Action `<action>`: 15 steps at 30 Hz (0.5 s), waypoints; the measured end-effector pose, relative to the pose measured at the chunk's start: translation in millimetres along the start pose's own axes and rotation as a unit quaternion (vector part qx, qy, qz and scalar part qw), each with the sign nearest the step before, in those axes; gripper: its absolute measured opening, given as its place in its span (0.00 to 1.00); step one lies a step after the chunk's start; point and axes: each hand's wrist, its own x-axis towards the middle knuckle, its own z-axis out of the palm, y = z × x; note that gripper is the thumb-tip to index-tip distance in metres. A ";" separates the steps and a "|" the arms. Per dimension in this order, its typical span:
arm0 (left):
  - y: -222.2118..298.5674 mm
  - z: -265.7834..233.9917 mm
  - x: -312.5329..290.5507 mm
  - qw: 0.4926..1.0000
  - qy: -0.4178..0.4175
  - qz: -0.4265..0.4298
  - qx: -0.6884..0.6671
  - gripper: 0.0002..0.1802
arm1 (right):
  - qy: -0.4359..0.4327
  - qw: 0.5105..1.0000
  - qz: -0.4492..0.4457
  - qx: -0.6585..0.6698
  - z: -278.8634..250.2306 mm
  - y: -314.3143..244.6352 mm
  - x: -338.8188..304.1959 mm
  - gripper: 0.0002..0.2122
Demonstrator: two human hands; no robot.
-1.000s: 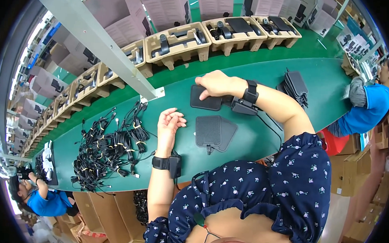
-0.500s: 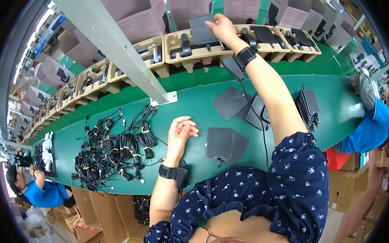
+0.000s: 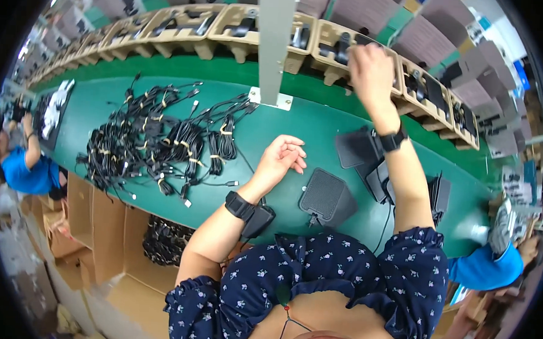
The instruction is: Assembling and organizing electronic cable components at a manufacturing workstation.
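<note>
My right hand (image 3: 372,74) reaches over a moulded cardboard tray (image 3: 324,64) on the raised ledge. A dark flat pad (image 3: 368,40) shows in that tray just behind my fingers, which are blurred, so their grip is unclear. Beside them in the tray lies a black curved part (image 3: 342,48). Above the green table hovers my left hand (image 3: 283,161), loosely curled with fingers apart and nothing in it. Close to it on the tabletop is a square pad with a textured face (image 3: 324,193), overlapping another dark pad (image 3: 345,210). More dark pads (image 3: 352,150) lie under my right forearm.
Bundled black cables (image 3: 182,141) are heaped left of my hands. A metal post (image 3: 275,48) rises from the table's far edge. Trays (image 3: 180,35) line the ledge both ways. Co-workers in blue sit at the left (image 3: 32,168) and right (image 3: 491,264). Stacked pads (image 3: 438,198) stand at right.
My right hand has lowered the dark pad from above the tray to the tray. The view has turned, shifting the post right. My left hand stays loosely curled over the table.
</note>
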 end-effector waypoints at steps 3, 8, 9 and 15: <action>-3.8 -2.7 -0.4 1.000 0.020 0.001 -0.004 0.11 | -0.100 0.952 -0.168 0.237 -14.9 -80.1 -1.9 0.08; -3.1 -0.4 3.8 0.998 0.027 -0.055 0.008 0.13 | -0.188 0.812 -0.321 0.450 9.3 -159.2 -8.5 0.17; -3.5 2.6 6.0 0.993 0.062 0.000 0.100 0.16 | -0.224 0.808 -0.334 0.431 15.6 -165.7 -7.2 0.21; -9.3 4.3 5.2 0.993 0.036 0.024 -0.109 0.28 | -0.304 0.850 -0.343 0.259 30.5 -187.1 -12.5 0.22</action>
